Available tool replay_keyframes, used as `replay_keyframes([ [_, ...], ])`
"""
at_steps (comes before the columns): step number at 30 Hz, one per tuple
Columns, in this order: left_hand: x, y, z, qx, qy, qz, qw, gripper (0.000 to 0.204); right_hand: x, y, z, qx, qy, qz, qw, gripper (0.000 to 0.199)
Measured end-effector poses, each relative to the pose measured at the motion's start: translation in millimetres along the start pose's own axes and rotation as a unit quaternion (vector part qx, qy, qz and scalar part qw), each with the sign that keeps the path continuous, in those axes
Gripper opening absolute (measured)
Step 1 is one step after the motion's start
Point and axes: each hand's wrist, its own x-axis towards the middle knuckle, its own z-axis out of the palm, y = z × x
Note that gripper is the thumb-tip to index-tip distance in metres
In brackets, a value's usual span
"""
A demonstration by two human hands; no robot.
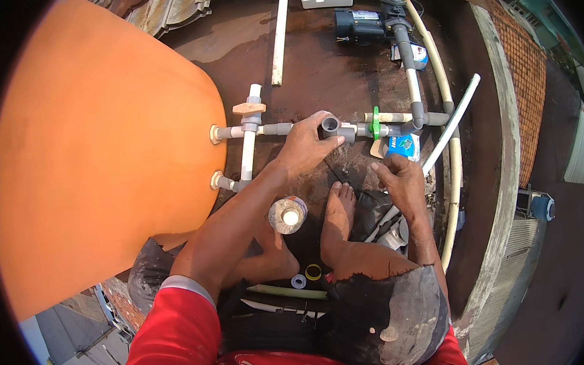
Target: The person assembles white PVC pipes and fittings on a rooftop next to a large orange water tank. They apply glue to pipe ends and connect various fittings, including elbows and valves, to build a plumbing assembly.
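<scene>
My left hand grips a grey pipe tee fitting in the horizontal grey and white pipe run that leaves the big orange tank. The fitting's open socket faces up. My right hand hovers lower right, fingers loosely curled, and I cannot make out anything in it; it is near a blue and white packet. A green-handled valve sits just right of the fitting. A tan-handled valve is on the upright white pipe near the tank.
A round glue can stands by my bare feet. Tape rolls and a saw blade lie near my knees. A black pump and more piping sit at the back. A loose white pipe leans right. The roof's concrete edge curves along the right.
</scene>
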Motion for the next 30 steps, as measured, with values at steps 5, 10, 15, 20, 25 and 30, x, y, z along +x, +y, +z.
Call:
replay_keyframes([
  [5,-64.9,56.9,-27.1,0.015,-0.021,0.069,0.997,0.03,-22.0,-100.9,-82.2,-0.178,-0.034,-0.196,0.964,0.025],
  [10,-158.4,124.6,-54.6,-0.193,-0.036,-0.021,0.98,0.032,-125.5,-234.4,-54.5,-0.269,-0.139,-0.229,0.925,0.038],
  [15,-256.0,132.8,-50.3,-0.316,-0.041,-0.088,0.944,0.031,-210.4,-214.2,22.4,-0.107,-0.083,-0.156,0.978,0.028],
  [20,-305.0,111.0,-66.0,0.163,0.087,0.121,0.975,0.036,-181.9,-101.4,118.2,-0.008,-0.038,-0.105,0.994,0.03],
  [25,-303.6,97.8,-111.5,0.148,0.129,0.091,0.976,0.038,-141.3,-104.7,125.4,-0.276,-0.289,-0.033,0.916,0.031],
  [30,-293.8,86.5,-128.5,-0.003,0.203,0.062,0.977,0.026,-119.7,7.4,160.8,-0.432,-0.078,-0.175,0.881,0.05],
])
